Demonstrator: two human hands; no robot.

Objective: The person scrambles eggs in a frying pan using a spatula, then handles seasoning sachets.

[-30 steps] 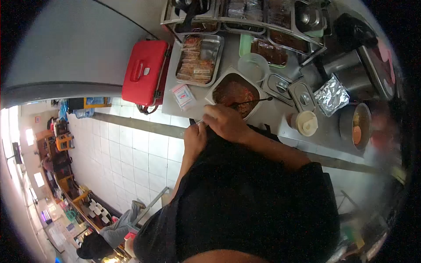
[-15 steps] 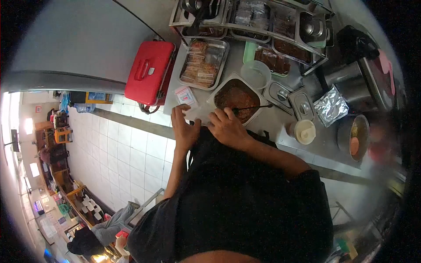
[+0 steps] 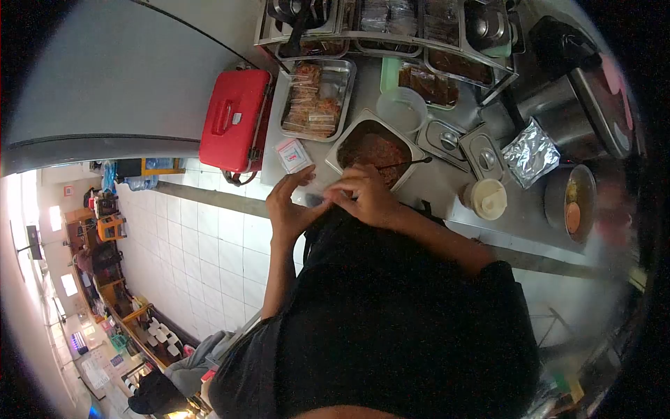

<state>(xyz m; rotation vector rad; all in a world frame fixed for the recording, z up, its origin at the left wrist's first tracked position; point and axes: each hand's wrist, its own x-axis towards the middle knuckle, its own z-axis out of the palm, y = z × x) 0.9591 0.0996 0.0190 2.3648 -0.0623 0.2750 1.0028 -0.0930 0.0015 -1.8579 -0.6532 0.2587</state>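
Both hands are close together at the counter's near edge. The fingers of my left hand (image 3: 289, 206) are bent, its thumb reaching toward the other hand. My right hand (image 3: 366, 199) has its thumb and fingers pinched together. A thin clear plastic piece (image 3: 314, 197) shows between the hands, its edges hard to make out. Just beyond my right hand is a square metal pan (image 3: 375, 143) of reddish food, with a dark-handled spoon (image 3: 412, 161) lying in it. A small white and red packet (image 3: 294, 155) lies beyond my left hand.
A red case (image 3: 234, 122) stands left of a tray of skewered food (image 3: 328, 105). Metal lids (image 3: 481, 157), a foil bundle (image 3: 532, 153), a cream-lidded container (image 3: 487, 199) and a pot (image 3: 581, 202) are to the right. A rack (image 3: 391, 38) holds more trays. Someone in dark clothing (image 3: 157, 392) is at lower left.
My hands have come closer together, and my right thumb and fingers now meet near my left thumb. The view has shifted slightly.
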